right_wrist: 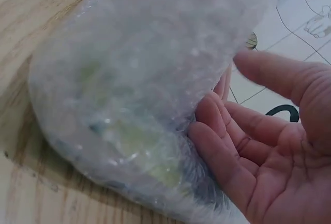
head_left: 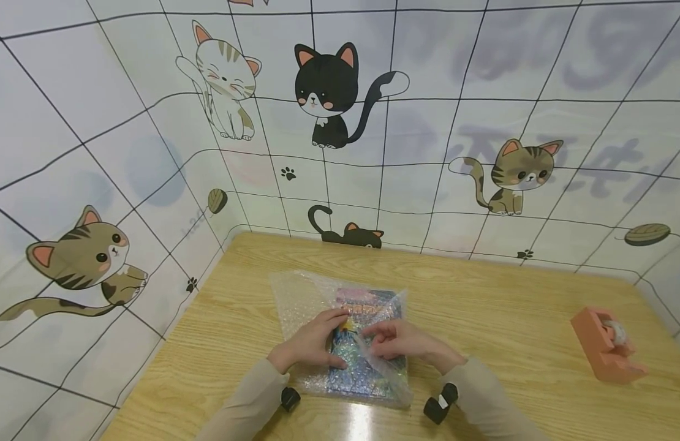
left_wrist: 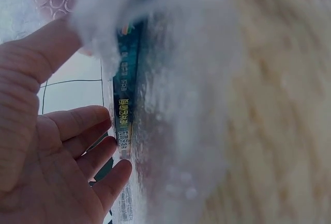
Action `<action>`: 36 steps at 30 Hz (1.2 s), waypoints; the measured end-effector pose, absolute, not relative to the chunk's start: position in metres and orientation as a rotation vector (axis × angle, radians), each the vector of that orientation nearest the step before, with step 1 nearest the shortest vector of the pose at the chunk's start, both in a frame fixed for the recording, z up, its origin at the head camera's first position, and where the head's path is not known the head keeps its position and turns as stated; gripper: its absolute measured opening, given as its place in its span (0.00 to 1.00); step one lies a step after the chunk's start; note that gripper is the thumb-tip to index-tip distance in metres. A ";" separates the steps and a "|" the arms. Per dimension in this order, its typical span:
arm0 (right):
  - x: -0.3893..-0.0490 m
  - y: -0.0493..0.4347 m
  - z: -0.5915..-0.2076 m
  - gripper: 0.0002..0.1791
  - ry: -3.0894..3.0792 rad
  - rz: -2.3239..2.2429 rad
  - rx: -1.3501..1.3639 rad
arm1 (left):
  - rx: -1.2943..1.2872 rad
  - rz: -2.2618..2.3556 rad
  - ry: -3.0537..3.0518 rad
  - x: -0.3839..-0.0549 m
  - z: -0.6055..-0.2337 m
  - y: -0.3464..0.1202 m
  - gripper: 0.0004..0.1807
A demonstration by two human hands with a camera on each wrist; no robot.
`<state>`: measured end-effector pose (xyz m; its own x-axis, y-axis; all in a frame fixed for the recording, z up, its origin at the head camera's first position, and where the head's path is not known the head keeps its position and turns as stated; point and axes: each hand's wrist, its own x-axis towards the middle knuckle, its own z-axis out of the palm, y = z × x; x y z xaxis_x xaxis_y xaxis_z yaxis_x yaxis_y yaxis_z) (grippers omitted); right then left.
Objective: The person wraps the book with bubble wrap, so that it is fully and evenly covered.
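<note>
A white, black-gridded wall covering printed with cartoon cats (head_left: pixel 428 131) stands behind the broad, yellow-brown wood-grain worktop (head_left: pixel 483 306), whose flat surface gives your work even support. On it, near its front edge, lies a loose sheet of clear, bubbled plastic wrap (head_left: pixel 298 300), spread wider than what it covers and reaching out well to the left, which leaves spare material on that side.

Within the wrap, directly in front of you, lies a flat, rectangular blue-green book with a multicoloured cover (head_left: pixel 356 367); its dark spine with yellow lettering shows in the left wrist view. It lies face up, probably because that lets the plastic sit smoothly over it.

Your left hand (head_left: pixel 316 340) rests along the book's left side, its grip spread, thumb well apart from the fingers; this likely steadies the book against sliding. Your right hand (head_left: pixel 400 340) is at the flap over the book's right part, fingers bent lightly against the plastic, seemingly to guide its edge; you cannot tell whether that grip pinches the flap.

Well to the right stands a salmon-pink, block-shaped tape dispenser (head_left: pixel 599 349), apart from the wrap, so it obstructs neither arm. Its small, pale tape roll (head_left: pixel 615 334) sits in the holder, within view.
</note>
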<state>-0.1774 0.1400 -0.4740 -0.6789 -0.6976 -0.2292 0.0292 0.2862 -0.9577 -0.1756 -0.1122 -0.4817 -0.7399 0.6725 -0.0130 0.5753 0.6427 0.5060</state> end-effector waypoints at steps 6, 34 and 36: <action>-0.178 0.136 -0.476 0.28 2.014 -1.396 -0.649 | 1.016 0.714 2.660 -0.176 -0.482 -0.111 0.50; -0.189 0.115 -0.476 0.04 2.311 -1.333 -0.713 | 1.024 0.755 2.643 -0.176 -0.484 -0.114 0.50; -0.189 0.115 -0.475 0.05 2.323 -1.342 -0.700 | 1.034 0.772 2.639 -0.176 -0.484 -0.114 0.50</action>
<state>-0.1891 0.1149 -0.4754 -0.8095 -0.5835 -0.0655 -0.2346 0.4237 -0.8749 -0.1758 -0.1140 -0.4836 -0.7340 0.6791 0.0009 0.5726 0.6182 0.5385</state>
